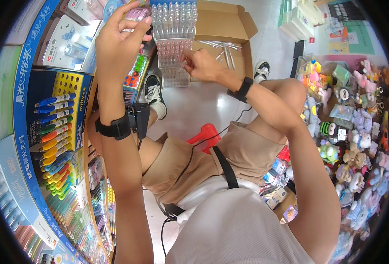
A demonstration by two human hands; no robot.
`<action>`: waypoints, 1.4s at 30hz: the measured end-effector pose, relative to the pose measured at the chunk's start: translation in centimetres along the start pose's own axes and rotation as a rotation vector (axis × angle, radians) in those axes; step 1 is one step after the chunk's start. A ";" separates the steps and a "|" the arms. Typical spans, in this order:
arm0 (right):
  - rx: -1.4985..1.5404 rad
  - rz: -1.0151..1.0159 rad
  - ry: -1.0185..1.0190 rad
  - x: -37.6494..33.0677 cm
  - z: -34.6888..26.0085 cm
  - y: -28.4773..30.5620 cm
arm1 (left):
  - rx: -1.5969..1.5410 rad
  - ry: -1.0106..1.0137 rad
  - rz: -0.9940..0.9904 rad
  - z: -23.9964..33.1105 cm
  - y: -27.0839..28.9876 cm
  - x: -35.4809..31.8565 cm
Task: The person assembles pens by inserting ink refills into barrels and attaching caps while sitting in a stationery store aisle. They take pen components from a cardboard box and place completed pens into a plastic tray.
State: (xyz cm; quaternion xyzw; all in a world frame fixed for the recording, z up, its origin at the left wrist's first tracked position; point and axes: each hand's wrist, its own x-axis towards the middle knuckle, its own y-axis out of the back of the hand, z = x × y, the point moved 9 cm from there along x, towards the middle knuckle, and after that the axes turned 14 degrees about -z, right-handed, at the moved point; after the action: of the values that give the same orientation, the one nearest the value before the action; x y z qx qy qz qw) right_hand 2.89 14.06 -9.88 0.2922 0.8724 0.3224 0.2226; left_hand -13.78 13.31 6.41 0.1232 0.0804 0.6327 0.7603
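A clear tiered pen rack (174, 72) filled with upright pens with pinkish, shiny tops stands on the floor ahead of me. My right hand (200, 65) is at its right side, fingers curled in and fingertips against the lower tiers; whatever they pinch is too small to make out. Just right of the rack lies an open cardboard box (221, 35) with several loose silvery pens (226, 55) in it. My left hand (123, 39) is raised by the shelf, left of the rack, index finger stretched and thumb apart. A small dark thing shows behind its fingertips, and I cannot tell whether they touch it.
Shelves on my left carry a yellow perforated holder (67, 112) with colourful pens and rows of stationery. Plush toys (357, 132) hang along the right side. A red plastic object (207, 135) is between my legs, near a black cable (193, 152). White boxes (298, 22) are stacked at the far right.
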 end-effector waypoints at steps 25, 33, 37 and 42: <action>-0.351 -0.362 -0.119 5.5 5.4 -11.4 | -0.027 0.024 0.125 4.2 0.4 -1.0; -0.395 -0.294 -0.137 5.3 5.8 -10.6 | 0.076 0.018 0.155 4.3 0.4 -1.1; -0.446 -0.329 -0.116 5.2 5.9 -11.0 | 0.240 -0.026 0.200 5.9 0.4 -1.6; -0.531 -0.332 -0.078 5.1 7.4 -13.2 | 0.239 0.004 0.176 5.8 0.0 -1.4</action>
State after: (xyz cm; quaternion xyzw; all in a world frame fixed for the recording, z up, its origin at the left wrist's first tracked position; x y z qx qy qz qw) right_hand -1.42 12.38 -25.19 0.0899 0.7844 0.4866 0.3740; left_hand -12.41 11.42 11.85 0.2182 0.1458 0.6832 0.6814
